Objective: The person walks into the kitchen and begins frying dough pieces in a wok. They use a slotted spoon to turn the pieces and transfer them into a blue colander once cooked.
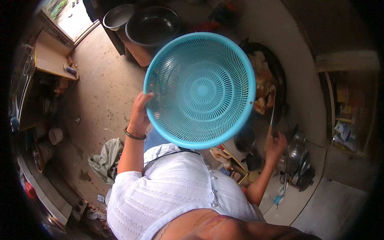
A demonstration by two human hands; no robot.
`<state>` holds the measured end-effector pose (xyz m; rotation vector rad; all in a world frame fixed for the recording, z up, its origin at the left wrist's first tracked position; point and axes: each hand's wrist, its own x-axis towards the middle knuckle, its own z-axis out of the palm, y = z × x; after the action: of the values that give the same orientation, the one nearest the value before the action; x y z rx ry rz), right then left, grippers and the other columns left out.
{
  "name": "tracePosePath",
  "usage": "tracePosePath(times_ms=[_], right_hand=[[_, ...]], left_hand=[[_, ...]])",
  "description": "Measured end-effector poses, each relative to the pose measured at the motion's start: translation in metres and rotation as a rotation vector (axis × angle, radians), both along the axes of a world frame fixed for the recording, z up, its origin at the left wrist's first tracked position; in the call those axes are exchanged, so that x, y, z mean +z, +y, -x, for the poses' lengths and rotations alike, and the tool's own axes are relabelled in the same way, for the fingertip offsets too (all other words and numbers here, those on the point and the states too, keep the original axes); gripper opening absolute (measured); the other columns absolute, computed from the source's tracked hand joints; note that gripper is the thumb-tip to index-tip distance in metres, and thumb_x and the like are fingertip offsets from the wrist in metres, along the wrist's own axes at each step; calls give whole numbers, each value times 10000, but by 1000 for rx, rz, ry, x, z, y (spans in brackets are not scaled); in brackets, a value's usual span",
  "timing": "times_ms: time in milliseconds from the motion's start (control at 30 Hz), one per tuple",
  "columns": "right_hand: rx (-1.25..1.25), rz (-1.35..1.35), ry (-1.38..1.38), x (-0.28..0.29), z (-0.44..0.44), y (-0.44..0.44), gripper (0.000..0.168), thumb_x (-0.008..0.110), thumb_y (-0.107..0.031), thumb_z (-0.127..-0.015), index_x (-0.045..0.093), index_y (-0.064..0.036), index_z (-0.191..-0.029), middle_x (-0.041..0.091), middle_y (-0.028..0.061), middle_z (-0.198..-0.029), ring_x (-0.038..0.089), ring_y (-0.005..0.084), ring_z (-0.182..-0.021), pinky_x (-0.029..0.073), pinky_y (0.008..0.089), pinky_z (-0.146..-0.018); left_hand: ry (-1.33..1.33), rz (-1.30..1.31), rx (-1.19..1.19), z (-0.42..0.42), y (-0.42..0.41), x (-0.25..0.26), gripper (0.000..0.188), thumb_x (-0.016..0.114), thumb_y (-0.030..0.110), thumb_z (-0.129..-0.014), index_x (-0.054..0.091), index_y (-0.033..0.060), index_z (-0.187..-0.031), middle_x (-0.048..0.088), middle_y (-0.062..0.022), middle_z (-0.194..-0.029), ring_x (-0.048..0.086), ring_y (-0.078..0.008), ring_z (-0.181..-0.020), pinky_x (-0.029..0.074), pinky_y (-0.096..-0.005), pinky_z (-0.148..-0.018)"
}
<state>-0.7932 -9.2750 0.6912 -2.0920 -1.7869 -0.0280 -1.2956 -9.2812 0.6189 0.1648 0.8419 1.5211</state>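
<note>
With my left hand (pixel 140 109) I grip the left rim of a round turquoise plastic colander (pixel 203 90), held up before me with its open side towards me; no food shows in it. To the right, my right hand (pixel 276 147) is closed around the wooden handle of a long utensil (pixel 272 111); its thin metal part reaches up over a dark wok, and its tip type is unclear. Pale and browned pieces of food (pixel 261 81) lie in the dark wok (pixel 281 75), whose left part is hidden behind the colander.
A large dark basin (pixel 152 26) and a metal bowl (pixel 118 16) stand at the upper left. Metal bowls (pixel 297 145) and utensils lie right of my right hand. A crumpled sack (pixel 108 159) is on the floor at left. Shelving (pixel 54 57) stands at far left.
</note>
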Motion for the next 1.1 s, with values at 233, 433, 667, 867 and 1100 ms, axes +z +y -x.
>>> tracePosePath(times_ms=[233,433,667,867,1100], right_hand=[[-3,78,68,-2,-5,-12,450,672,-263,-892,544,-64,-1275,474,126,-1326,586,263,-1054,493,393,-856],[22,26,145,-3,-5,-5,459,664,-313,-894,547,-81,-1273,478,122,-1323,598,284,-1050,513,388,-832],[-3,211,4,-4,2,21,624,682,-244,-864,402,-92,-1401,492,171,-1274,575,374,-1070,509,465,-830],[-145,162,-120,-23,-24,31,525,529,-75,-904,391,-93,-1411,480,259,-1275,569,439,-1048,506,489,-827],[-136,101,-305,102,-40,40,463,573,-75,-868,531,-121,-1327,665,203,-991,640,375,-892,515,437,-754]], left_hand=[[5,-2,-58,-34,-16,-3,265,555,169,-894,599,-13,-1082,660,-109,-984,646,-175,-776,548,-275,-691],[493,-46,302,84,-75,0,257,513,191,-945,634,16,-1088,630,-63,-951,596,-194,-898,498,-309,-788],[2031,386,536,180,-106,52,248,649,216,-886,640,-23,-952,626,-76,-774,554,-214,-685,469,-326,-680],[1967,246,880,175,-56,34,243,691,241,-878,674,-1,-885,629,-78,-752,538,-174,-670,469,-341,-664],[942,113,414,138,-20,9,283,685,212,-865,655,-24,-1017,632,-47,-962,560,-166,-778,460,-294,-682]])
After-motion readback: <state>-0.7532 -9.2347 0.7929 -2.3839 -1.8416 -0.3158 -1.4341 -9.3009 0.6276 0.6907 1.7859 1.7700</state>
